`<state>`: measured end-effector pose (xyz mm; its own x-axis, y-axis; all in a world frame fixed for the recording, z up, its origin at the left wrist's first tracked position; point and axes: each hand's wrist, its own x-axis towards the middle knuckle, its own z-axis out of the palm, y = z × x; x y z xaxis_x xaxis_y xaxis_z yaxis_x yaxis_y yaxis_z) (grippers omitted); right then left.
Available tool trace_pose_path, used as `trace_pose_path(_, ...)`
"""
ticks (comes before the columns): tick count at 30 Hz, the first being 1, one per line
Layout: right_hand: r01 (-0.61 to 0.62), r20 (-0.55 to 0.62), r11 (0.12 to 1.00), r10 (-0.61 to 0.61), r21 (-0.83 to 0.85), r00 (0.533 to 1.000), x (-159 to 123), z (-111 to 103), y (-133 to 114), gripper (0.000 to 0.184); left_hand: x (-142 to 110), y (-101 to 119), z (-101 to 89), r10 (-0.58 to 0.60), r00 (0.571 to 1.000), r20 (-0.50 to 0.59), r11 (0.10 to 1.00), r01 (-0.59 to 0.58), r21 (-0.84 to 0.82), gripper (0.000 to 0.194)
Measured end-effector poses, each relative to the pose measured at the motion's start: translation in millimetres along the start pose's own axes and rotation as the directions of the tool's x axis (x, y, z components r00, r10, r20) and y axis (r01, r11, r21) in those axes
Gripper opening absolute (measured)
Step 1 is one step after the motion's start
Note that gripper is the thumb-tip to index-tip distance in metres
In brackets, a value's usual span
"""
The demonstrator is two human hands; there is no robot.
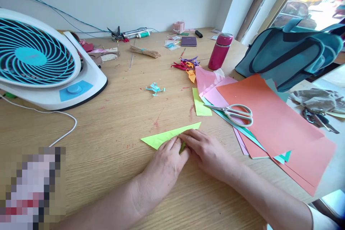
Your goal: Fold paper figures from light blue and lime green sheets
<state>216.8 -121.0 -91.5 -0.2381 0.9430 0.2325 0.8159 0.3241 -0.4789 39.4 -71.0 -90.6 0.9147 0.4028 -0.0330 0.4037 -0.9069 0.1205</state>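
Observation:
A yellow-green sheet of paper point(160, 137), folded into a triangle, lies on the wooden table with its long edge away from me. My left hand point(168, 158) grips its near corner, fingers bent and pressed together. From the right, my right hand point(205, 150) meets the left at the same corner, its fingers closed on the paper. The two hands touch and hide most of that corner. Just beyond lies a smaller yellow-green strip of paper point(201, 103), and farther off a light-blue folded paper figure point(155, 88).
Scissors point(238, 114) rest on a stack of coloured paper point(275, 115) at right. Behind stand a magenta bottle point(219, 52) and teal bag point(285, 54). Several folded paper pieces point(191, 73) lie near the bottle. A white fan point(88, 79) occupies the left, its cord trailing forward.

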Motion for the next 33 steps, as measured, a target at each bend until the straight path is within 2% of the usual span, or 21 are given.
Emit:
trace_pose_path(3, -0.054, 0.072, 0.994, 0.060, -0.094, 0.996, -2, 7, -10, 0.025, -2, 2, 2.0, -0.008, 1.000, 0.022, 0.999, 0.007, 0.040, 0.046)
trace_pose_path(7, -0.177, 0.133, 0.930, 0.229, -0.323, 0.964, -2, 5, -2, 0.022, -5, 5, 0.1, -0.043, 0.996, 0.083, 0.994, 0.034, 0.101, 0.041)
trace_pose_path(10, -0.290, 0.098, 0.838, 0.373, -0.463, 0.923, -3, -1, 3, 0.023, -7, 8, 0.6, -0.139, 0.986, 0.087, 0.976, 0.122, 0.180, 0.040)
trace_pose_path(13, -0.348, 0.034, 0.767, 0.433, -0.539, 0.901, -4, -6, 1, 0.022, -8, 10, 3.4, -0.209, 0.976, 0.053, 0.952, 0.192, 0.237, 0.038)
trace_pose_path(15, -0.352, -0.026, 0.763, 0.404, -0.542, 0.914, -5, -7, -2, 0.020, -8, 10, 5.6, -0.221, 0.975, 0.030, 0.947, 0.207, 0.246, 0.036)
trace_pose_path(16, -0.324, -0.050, 0.787, 0.352, -0.525, 0.935, -5, -6, -5, 0.020, -8, 10, 6.7, -0.223, 0.975, 0.019, 0.945, 0.211, 0.249, 0.035)
trace_pose_path(19, -0.146, -0.105, 0.884, 0.110, -0.445, 0.988, -8, -1, -13, 0.023, -8, 11, 11.5, -0.226, 0.974, -0.005, 0.940, 0.219, 0.260, 0.035)
trace_pose_path(22, -0.035, -0.179, 0.921, -0.039, -0.389, 0.983, -9, 5, -20, 0.031, -8, 13, 18.2, -0.239, 0.970, -0.035, 0.933, 0.239, 0.270, 0.040)
trace_pose_path(25, 0.115, -0.102, 0.960, -0.145, -0.254, 0.984, -8, 11, -20, 0.039, -9, 12, 21.9, -0.245, 0.969, -0.019, 0.930, 0.241, 0.276, 0.049)
trace_pose_path(28, 0.117, 0.004, 0.987, -0.117, -0.113, 0.993, -3, 16, -13, 0.042, -8, 10, 17.5, -0.281, 0.959, 0.044, 0.929, 0.261, 0.264, 0.052)
trace_pose_path(33, 0.002, 0.056, 0.992, 0.005, -0.129, 0.998, 1, 18, -4, 0.039, -3, 5, 1.6, -0.390, 0.912, 0.123, 0.904, 0.355, 0.237, 0.058)
